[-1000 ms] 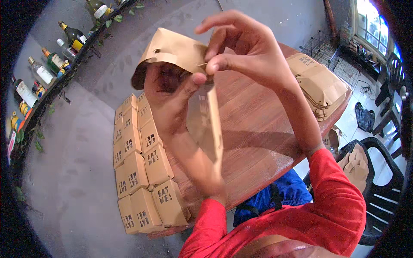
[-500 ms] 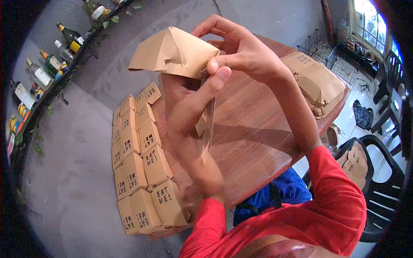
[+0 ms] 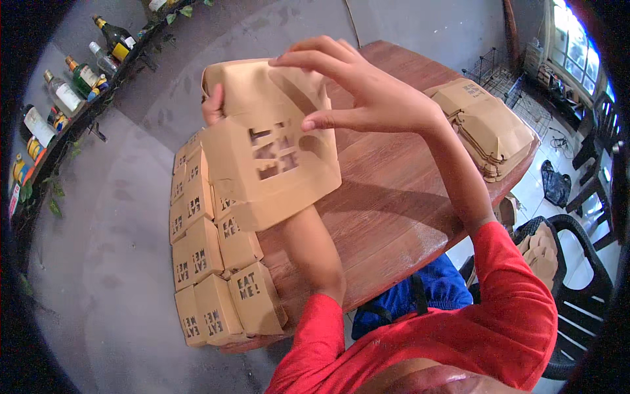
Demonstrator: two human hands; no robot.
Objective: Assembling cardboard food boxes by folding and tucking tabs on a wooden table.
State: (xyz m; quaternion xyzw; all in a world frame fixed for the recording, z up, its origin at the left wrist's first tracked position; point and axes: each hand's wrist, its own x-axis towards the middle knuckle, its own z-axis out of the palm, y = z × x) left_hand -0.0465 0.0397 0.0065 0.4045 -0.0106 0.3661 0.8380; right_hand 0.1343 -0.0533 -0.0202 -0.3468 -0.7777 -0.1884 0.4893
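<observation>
A brown cardboard food box is held up above the table, its printed face turned toward me. My left hand grips it from behind and inside. Only some fingers show at the box's left edge; the rest of that hand is hidden behind the card. My right hand is at the box's upper right with fingers and thumb spread. Its fingertips reach the top edge and its thumb lies over the printed face; whether they touch it I cannot tell.
Several folded boxes stand in rows along the left side of the brown wooden table. A stack of unclosed box blanks lies at the far right. Bottles line a wall shelf at left. A black chair with card pieces stands at right.
The box has turned so its printed face shows, and it sits lower. My right hand has loosened from its pinch on the box edge and spread its fingers.
</observation>
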